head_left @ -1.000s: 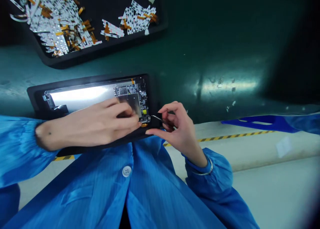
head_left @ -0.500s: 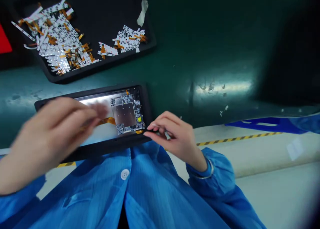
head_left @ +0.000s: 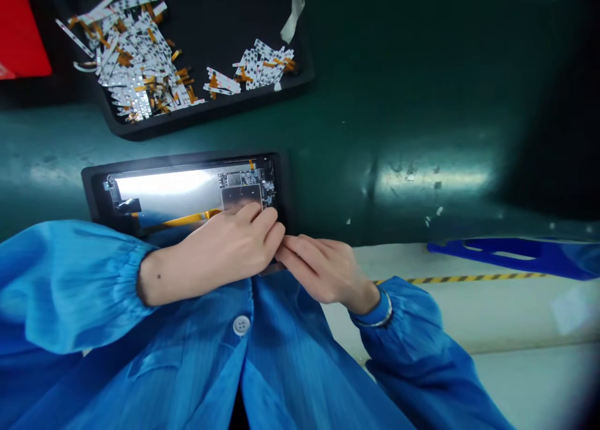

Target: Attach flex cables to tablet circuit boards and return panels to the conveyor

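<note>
Green mat (head_left: pixel 356 105) gives passage between the black jig (head_left: pixel 96 186) and the parts tray (head_left: pixel 210 114)

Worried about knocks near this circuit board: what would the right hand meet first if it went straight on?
Likely the left hand; the right hand points at it and looks almost touching, though depth is unclear.

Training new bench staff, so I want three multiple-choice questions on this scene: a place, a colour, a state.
1. Where is the left hand?
A) In the upper tray
B) Over the lower edge of the open black-framed device
C) On the coat button

2. What colour is the flat ribbon cable on the device?
A) Amber
B) Blue
C) White

3. How do the white-and-orange strips lie in the black tray?
A) In neat rows
B) Sealed in bags
C) In a loose heap

Answers: 1 B, its fingers reach the device's edge. 2 A, the cable shows amber. 3 C, the strips lie jumbled.
</note>
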A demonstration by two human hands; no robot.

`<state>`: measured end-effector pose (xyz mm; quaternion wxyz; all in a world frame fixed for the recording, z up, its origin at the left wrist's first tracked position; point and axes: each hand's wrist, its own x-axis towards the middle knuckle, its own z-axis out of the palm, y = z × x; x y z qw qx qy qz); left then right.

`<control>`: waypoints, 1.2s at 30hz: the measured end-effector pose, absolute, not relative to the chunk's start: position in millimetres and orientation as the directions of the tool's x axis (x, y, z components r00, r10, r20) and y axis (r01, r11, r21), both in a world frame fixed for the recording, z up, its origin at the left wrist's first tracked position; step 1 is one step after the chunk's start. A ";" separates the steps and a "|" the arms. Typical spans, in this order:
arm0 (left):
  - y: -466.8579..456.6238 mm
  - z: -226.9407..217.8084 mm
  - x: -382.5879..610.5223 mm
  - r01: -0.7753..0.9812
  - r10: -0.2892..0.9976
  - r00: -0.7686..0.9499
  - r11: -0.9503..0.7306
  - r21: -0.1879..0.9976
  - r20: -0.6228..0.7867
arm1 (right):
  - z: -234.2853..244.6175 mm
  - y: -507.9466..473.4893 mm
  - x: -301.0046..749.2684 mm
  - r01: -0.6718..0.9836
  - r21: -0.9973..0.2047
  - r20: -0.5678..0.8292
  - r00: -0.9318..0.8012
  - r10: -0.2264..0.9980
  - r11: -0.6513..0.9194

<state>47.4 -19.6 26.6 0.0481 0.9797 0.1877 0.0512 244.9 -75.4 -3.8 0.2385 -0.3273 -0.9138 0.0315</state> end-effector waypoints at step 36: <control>3.4 -2.8 -5.7 0.313 0.488 0.854 -0.757 0.574 0.178 | 3.5 -70.7 237.7 0.638 -0.342 0.199 -0.668 0.717 0.690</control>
